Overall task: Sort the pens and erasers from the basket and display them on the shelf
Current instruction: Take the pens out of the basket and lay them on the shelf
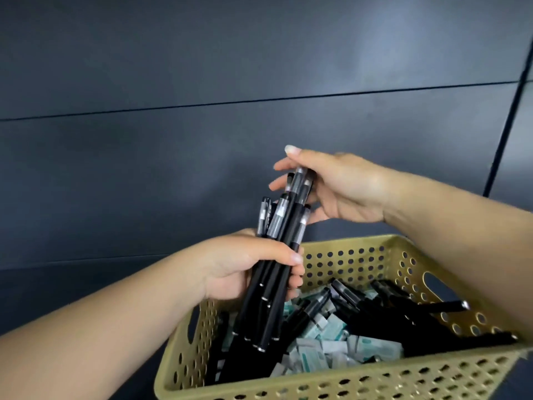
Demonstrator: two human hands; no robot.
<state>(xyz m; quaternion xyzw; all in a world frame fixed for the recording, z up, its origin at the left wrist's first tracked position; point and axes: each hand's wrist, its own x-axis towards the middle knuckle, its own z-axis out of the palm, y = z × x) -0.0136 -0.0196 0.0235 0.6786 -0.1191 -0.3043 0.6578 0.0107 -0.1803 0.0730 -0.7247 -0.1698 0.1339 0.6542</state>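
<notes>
Black, smooth-barrelled pens [277,255] make up a bundle held upright over the left end of the basket [360,379], a gold plastic one pierced all over with round holes. The left hand [245,267] is wrapped round the middle of the bundle, thumb across the front and fingers curled behind, so the lower ends hang just inside the basket's left wall. The right hand [340,186] sits on the upper ends, fingers and thumb lightly curled about the clear-and-silver caps, seemingly squaring them up.

More loose pens [403,307] lie criss-cross toward the basket's right wall, one poking out over the right rim. Beneath and between them is a bed of small wrapped erasers [331,345], pale with teal print, filling the middle and front.

Each pen looks light and stiff, yet the glossy barrels likely slide against one another, so a bundle may splay or shed a pen if held loosely or only at one end. A firm wrap round the midpoint, with the other hand steadying the caps, seems the sound hold. The erasers look soft, light and grippy, best pinched by their wrappers or scooped in handfuls.

No shelf is identifiable; behind is only a dark panelled wall [202,67].
</notes>
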